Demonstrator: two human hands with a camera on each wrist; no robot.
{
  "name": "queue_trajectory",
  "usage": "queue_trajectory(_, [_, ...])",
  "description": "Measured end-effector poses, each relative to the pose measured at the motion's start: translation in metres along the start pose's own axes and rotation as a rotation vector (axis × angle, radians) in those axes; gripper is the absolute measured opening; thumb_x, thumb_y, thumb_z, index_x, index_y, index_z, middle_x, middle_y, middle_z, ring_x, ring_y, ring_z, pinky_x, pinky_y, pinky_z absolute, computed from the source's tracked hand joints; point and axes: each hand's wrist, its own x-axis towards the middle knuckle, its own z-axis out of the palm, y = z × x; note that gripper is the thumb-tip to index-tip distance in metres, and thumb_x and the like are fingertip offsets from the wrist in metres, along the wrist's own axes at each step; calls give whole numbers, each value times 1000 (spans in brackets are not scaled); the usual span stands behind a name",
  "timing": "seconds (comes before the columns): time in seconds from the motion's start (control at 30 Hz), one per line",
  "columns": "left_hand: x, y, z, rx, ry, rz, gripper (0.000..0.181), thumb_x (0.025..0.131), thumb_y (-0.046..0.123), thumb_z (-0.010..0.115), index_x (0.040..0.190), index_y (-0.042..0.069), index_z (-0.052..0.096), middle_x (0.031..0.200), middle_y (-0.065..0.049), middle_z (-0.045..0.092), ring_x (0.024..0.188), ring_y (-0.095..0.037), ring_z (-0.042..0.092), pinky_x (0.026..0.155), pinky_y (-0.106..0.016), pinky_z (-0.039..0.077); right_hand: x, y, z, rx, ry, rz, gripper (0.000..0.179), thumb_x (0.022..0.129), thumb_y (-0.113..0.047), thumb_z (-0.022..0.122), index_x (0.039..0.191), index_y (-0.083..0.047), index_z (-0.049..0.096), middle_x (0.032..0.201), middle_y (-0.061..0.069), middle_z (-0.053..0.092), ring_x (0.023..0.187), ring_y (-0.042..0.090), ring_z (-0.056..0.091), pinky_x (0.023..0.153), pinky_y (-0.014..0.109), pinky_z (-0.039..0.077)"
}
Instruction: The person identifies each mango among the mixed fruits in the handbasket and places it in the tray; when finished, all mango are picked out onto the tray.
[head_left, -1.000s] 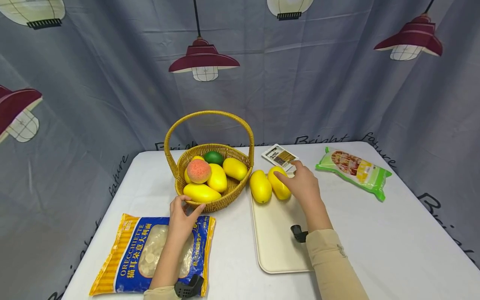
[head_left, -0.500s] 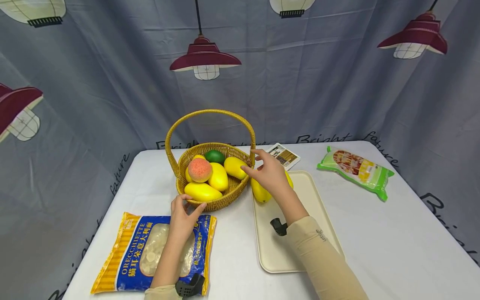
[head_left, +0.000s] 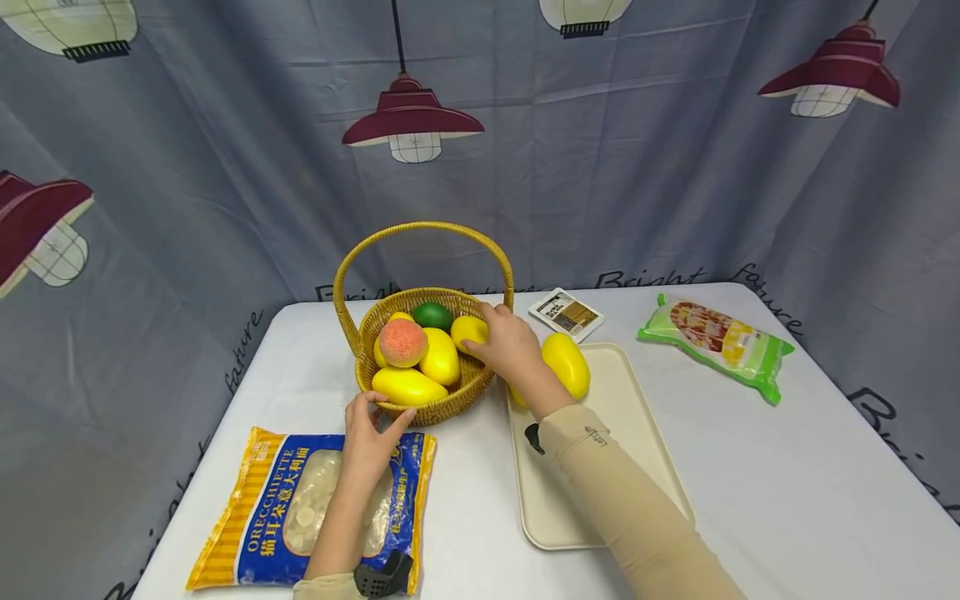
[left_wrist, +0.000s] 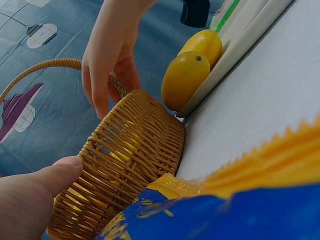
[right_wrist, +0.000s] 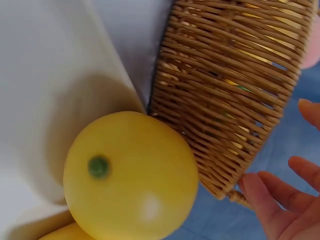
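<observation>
A wicker basket (head_left: 450, 408) with a tall handle holds several yellow mangoes (head_left: 408, 387), a peach (head_left: 403, 342) and a green fruit (head_left: 432, 315). My left hand (head_left: 367, 437) holds the basket's front rim, its thumb (left_wrist: 67, 167) on the rim in the left wrist view. Over the right rim, my right hand (head_left: 510, 342) reaches in, thumb and fingers spread on either side of the rightmost mango (head_left: 467, 331). The right wrist view shows these fingers (right_wrist: 272, 200) apart, beyond the wickerwork. Two more mangoes (left_wrist: 185, 82) lie on the cream tray (head_left: 558, 492), one mostly behind my right wrist in the head view.
Beneath my left forearm lies a blue and yellow bag of orecchiette (head_left: 262, 508). A small flat labelled pack (head_left: 566, 314) sits behind the tray, and a green food packet (head_left: 716, 342) lies at the back right. A grey printed curtain (head_left: 600, 192) hangs behind the white table.
My right hand has moved left from the mangoes on the tray, over the basket's right rim and down to the mango inside. The left hand has stayed at the front rim.
</observation>
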Motion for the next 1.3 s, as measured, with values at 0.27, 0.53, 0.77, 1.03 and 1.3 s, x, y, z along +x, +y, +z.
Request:
queue_trajectory(0.27, [-1, -2, 2, 6, 18, 21, 49, 87, 32, 73, 115, 9, 40, 139, -21, 29, 124, -46, 45, 100, -50, 44, 10, -6, 14, -134, -26, -36, 66, 86, -45, 68, 141, -16, 46, 131, 14, 52, 103, 36, 59, 80, 48, 54])
queue_trajectory(0.53, [-1, -2, 3, 1, 8, 15, 49, 88, 31, 73, 116, 9, 40, 139, -21, 28, 125, -46, 45, 101, -50, 43, 22, -6, 31, -244, -46, -21, 63, 86, -44, 69, 137, -14, 49, 125, 14, 55, 98, 37, 60, 71, 48, 56])
queue_trajectory(0.77, [0, -2, 2, 4, 18, 13, 48, 87, 31, 73, 115, 9, 40, 138, -21, 28, 125, -46, 44, 103, -49, 42, 27, -6, 38, -293, -31, -16, 58, 85, -38, 72, 134, -13, 53, 119, 15, 58, 99, 37, 59, 72, 48, 56])
queue_trajectory(1.03, [0, -2, 2, 2, 24, 24, 47, 87, 29, 74, 114, 9, 41, 139, -21, 28, 124, -46, 46, 101, -49, 43, 27, -9, 36, -336, -58, 0, 52, 87, -30, 69, 134, -13, 54, 119, 17, 59, 103, 36, 57, 72, 47, 56])
queue_trajectory(1.3, [-1, -2, 1, 5, 16, 13, 46, 88, 30, 73, 115, 11, 40, 140, -19, 28, 124, -43, 46, 100, -48, 45, 27, -12, 34, -345, -79, 15, 49, 88, -26, 66, 133, -12, 55, 116, 18, 60, 104, 35, 57, 74, 47, 56])
